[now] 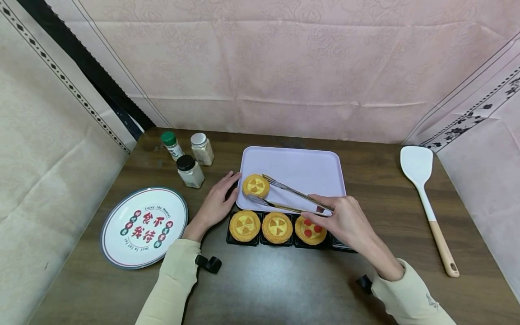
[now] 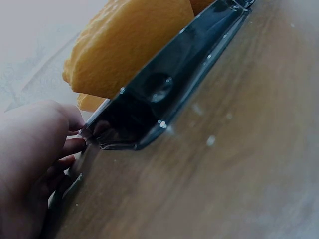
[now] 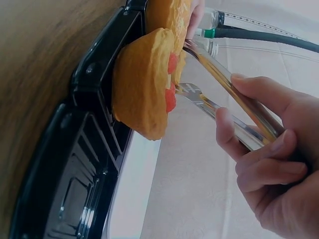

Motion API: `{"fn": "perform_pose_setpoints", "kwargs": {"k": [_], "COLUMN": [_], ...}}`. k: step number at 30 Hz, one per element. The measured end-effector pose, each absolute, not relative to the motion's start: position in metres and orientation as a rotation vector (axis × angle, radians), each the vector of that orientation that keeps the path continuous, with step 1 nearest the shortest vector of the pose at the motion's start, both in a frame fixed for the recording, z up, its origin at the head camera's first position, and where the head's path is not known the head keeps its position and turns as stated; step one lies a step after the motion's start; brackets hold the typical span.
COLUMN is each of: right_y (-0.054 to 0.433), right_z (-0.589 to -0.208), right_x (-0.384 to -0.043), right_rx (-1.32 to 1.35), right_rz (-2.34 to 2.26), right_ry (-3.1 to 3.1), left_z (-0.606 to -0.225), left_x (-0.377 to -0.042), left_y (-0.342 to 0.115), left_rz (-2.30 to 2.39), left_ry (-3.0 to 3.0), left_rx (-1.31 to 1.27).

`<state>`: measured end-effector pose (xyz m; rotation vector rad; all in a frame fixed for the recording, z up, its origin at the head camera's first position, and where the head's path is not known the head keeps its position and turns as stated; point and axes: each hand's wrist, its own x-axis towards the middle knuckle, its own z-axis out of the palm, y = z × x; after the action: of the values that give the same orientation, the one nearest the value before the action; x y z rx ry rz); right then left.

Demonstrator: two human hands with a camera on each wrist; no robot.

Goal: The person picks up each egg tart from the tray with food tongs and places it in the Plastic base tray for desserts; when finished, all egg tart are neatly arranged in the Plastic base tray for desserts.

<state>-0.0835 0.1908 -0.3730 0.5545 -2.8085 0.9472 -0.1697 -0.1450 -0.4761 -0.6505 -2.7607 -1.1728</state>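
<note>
My right hand (image 1: 339, 219) grips metal tongs (image 1: 298, 193), thumb on one arm and fingers round the other. Their spread tips lie either side of a yellow tart (image 1: 254, 185) at the left end of the lilac tray (image 1: 300, 164). My left hand (image 1: 219, 201) rests against the tray's left edge, fingers stretched along it. In front of the tray, a black plastic holder (image 3: 89, 169) carries a plain tart (image 1: 244, 225), another plain tart (image 1: 277, 227) and one with red pieces (image 1: 310, 231); its rightmost compartment holds none.
Left of the tray stand a green-capped jar (image 1: 172, 144), a white-capped jar (image 1: 202, 149) and a black-capped jar (image 1: 190, 171). A round white plate with red lettering (image 1: 144, 262) lies at the left. A white spatula with a wooden handle (image 1: 430, 207) lies at the right.
</note>
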Motion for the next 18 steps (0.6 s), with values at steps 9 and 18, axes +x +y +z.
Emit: {"fn": "perform_pose_setpoints", "kwargs": {"k": [9, 18], "right_y": [0.201, 0.252], "right_z": [-0.367, -0.350], "right_x": [-0.078, -0.055], "right_rx": [0.535, 0.476], "right_rz": [1.004, 0.984], "right_ry": [-2.727, -2.591], "left_z": [-0.477, -0.477], "left_x": [-0.170, -0.170], "left_y": [-0.145, -0.146], "left_rz": [-1.169, -1.174], "left_ry": [-2.765, -2.771], "left_rx": [-0.652, -0.650]}}
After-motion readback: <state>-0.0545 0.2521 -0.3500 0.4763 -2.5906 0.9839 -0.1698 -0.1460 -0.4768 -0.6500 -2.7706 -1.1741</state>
